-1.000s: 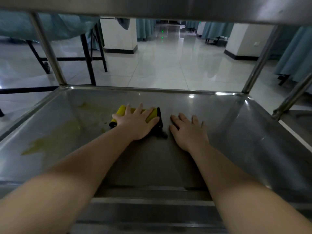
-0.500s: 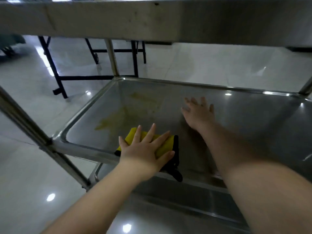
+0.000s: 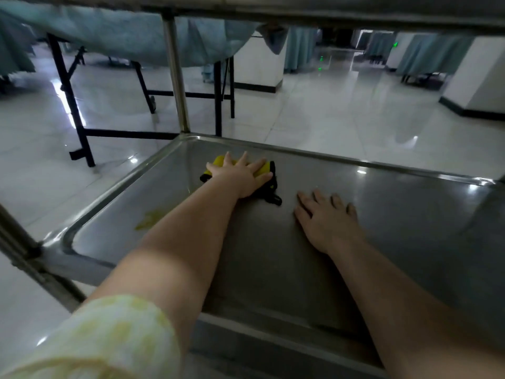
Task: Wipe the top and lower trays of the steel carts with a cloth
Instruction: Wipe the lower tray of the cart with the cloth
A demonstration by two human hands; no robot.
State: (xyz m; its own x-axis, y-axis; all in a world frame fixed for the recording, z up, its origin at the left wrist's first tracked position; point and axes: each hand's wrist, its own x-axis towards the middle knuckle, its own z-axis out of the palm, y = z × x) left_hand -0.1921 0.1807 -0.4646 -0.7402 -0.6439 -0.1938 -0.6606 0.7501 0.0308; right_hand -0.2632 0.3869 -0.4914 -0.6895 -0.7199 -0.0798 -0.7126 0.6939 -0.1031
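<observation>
**Wiping Down a Steel Cart's Lower Tray**

Pressing a folded yellow-and-black cloth flat onto the shallow stainless-steel lower tray of the cart, toward the back-left part, near the far rim; spreading the left hand over the cloth, fingers straight and fanned, not curling round it; laying the right hand palm-down on bare steel just right of the cloth and apart from it, fingers relaxed and extended, holding nothing; showing a smeared yellowish stain on the tray's left side, beside the left forearm; wearing a pale yellow patterned sleeve on the left arm; reaching in beneath the upper steel tray, with a round steel post rising at the back-left corner and a glossy white tiled floor lying beyond.
</observation>
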